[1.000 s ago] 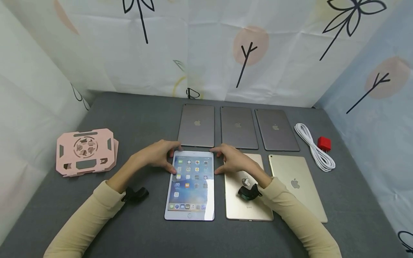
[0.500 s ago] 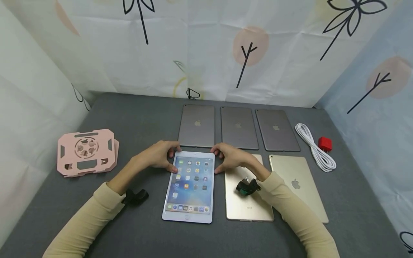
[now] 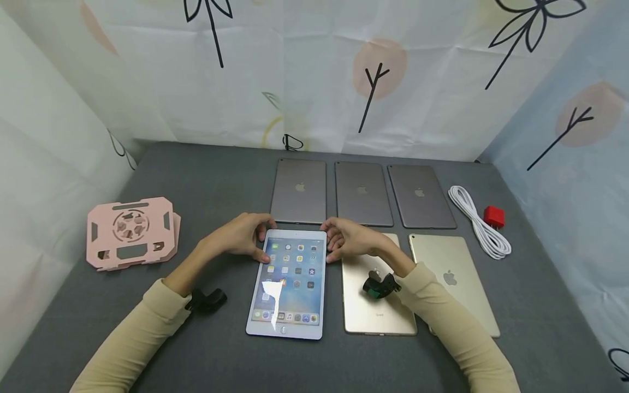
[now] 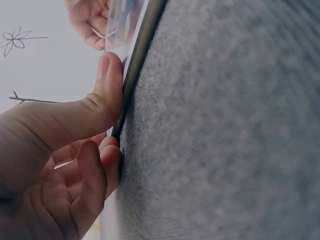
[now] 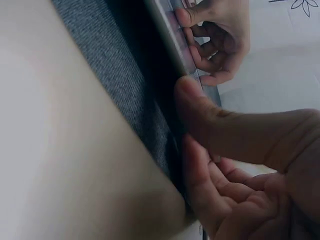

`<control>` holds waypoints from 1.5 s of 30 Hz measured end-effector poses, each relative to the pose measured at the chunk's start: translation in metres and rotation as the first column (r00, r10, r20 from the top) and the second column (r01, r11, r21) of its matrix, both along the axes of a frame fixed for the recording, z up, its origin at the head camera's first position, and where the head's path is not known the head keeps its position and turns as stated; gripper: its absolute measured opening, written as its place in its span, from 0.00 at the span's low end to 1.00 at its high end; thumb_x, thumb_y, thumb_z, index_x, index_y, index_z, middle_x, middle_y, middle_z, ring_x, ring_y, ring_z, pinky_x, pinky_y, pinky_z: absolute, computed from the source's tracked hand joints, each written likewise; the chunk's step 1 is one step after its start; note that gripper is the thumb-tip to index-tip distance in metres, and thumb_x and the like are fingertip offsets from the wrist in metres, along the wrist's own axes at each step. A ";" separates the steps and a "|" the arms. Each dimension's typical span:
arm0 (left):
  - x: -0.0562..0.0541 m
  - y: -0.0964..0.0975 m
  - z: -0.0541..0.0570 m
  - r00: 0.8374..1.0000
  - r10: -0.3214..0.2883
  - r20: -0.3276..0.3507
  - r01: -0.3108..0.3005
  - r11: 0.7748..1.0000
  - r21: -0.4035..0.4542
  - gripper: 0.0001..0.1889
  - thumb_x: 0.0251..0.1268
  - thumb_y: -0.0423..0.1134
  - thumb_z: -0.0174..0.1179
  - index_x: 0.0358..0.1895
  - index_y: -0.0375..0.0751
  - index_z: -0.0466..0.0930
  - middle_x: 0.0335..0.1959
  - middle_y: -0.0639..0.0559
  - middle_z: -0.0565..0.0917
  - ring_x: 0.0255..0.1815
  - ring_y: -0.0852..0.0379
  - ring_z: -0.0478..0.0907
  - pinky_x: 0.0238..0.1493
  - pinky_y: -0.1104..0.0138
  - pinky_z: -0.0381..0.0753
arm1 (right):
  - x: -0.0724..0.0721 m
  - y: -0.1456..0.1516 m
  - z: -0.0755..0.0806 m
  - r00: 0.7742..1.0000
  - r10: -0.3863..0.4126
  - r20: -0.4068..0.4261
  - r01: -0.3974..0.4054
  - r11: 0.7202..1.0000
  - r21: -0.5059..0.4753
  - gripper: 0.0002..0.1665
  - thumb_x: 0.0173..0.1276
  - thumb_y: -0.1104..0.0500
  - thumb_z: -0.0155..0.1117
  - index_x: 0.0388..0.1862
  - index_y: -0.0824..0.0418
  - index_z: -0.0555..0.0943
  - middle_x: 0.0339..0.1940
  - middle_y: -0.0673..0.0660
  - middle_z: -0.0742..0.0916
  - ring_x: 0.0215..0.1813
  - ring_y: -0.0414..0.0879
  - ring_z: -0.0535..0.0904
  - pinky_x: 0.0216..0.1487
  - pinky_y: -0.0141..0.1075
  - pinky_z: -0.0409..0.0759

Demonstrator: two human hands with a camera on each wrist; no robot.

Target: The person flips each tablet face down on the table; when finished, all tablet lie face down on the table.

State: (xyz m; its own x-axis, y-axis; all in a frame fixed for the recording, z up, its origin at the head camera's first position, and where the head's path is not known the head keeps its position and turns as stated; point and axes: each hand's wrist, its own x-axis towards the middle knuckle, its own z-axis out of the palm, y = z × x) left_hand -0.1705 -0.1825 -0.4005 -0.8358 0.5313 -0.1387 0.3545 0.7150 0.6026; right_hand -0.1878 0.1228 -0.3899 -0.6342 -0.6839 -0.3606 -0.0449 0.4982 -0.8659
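A white tablet [image 3: 300, 295] lies screen up between my hands, its lit screen full of app icons and crossed by a bright reflection. My left hand [image 3: 241, 234] grips its upper left corner, thumb on the left edge and fingers at the top. At the upper right corner my right hand [image 3: 355, 240] holds the tablet, its thumb along the right edge and its other fingers curled. The left wrist view shows the left thumb [image 4: 107, 87] against the tablet's side. In the right wrist view a dark shadow runs beneath the near edge; I cannot tell how far it is raised.
Three grey tablets [image 3: 300, 199] lie face down in a back row. Two gold tablets [image 3: 449, 262] lie at the right, one under my right forearm. A coiled white cable [image 3: 479, 224] and red charger [image 3: 493, 217] are far right. Pink stacked plates [image 3: 130, 256] sit left.
The white tablet's lower end has shifted slightly left and toward me, and the reflection moved from its lower right to its lower left. My right fingers have curled more.
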 end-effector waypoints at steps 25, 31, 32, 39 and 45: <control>0.002 0.028 -0.007 0.999 -0.037 -0.026 0.039 0.996 0.078 0.38 0.44 0.45 0.84 0.59 0.37 0.76 0.36 0.51 0.78 0.25 0.62 0.67 0.30 0.70 0.64 | 0.003 0.029 0.004 0.911 -0.083 0.404 0.266 0.867 -0.422 0.52 0.61 0.84 0.58 0.81 0.73 0.47 0.53 0.52 0.87 0.52 0.41 0.88 0.54 0.31 0.85; 0.005 0.046 -0.009 0.998 -0.032 -0.050 0.035 0.998 0.061 0.39 0.46 0.48 0.83 0.62 0.40 0.75 0.39 0.52 0.79 0.26 0.62 0.67 0.31 0.70 0.63 | 0.008 0.040 0.011 0.922 -0.081 0.380 0.257 0.860 -0.441 0.50 0.62 0.80 0.65 0.78 0.72 0.50 0.52 0.50 0.88 0.52 0.42 0.88 0.54 0.33 0.85; 0.005 0.049 -0.010 0.998 -0.034 -0.057 0.037 0.998 0.060 0.39 0.46 0.49 0.82 0.62 0.39 0.75 0.39 0.52 0.80 0.27 0.62 0.67 0.32 0.70 0.63 | 0.009 0.041 0.012 0.924 -0.084 0.373 0.255 0.862 -0.438 0.49 0.62 0.79 0.66 0.77 0.71 0.52 0.51 0.50 0.88 0.51 0.42 0.88 0.54 0.33 0.85; 0.007 0.063 -0.013 0.996 -0.041 -0.073 0.047 0.995 0.087 0.39 0.49 0.48 0.81 0.64 0.38 0.75 0.41 0.51 0.80 0.26 0.64 0.68 0.28 0.73 0.64 | 0.010 0.047 0.020 0.947 -0.096 0.307 0.228 0.874 -0.428 0.43 0.64 0.75 0.68 0.72 0.64 0.58 0.50 0.49 0.87 0.50 0.41 0.87 0.55 0.33 0.84; 0.005 0.073 -0.014 0.995 -0.048 -0.082 0.056 0.993 0.100 0.38 0.51 0.47 0.80 0.65 0.39 0.74 0.43 0.50 0.81 0.25 0.65 0.69 0.27 0.74 0.65 | 0.010 0.048 0.026 0.949 -0.112 0.293 0.235 0.874 -0.426 0.42 0.64 0.73 0.70 0.71 0.62 0.60 0.51 0.50 0.84 0.51 0.42 0.86 0.54 0.34 0.84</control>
State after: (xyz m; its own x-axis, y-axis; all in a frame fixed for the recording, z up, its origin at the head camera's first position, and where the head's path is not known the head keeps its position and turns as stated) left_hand -0.1652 -0.1099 -0.4142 -0.8130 0.5821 -0.0154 0.4393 0.6304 0.6400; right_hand -0.1780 0.1704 -0.3641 -0.6876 -0.6972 -0.2029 0.2548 0.0300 -0.9665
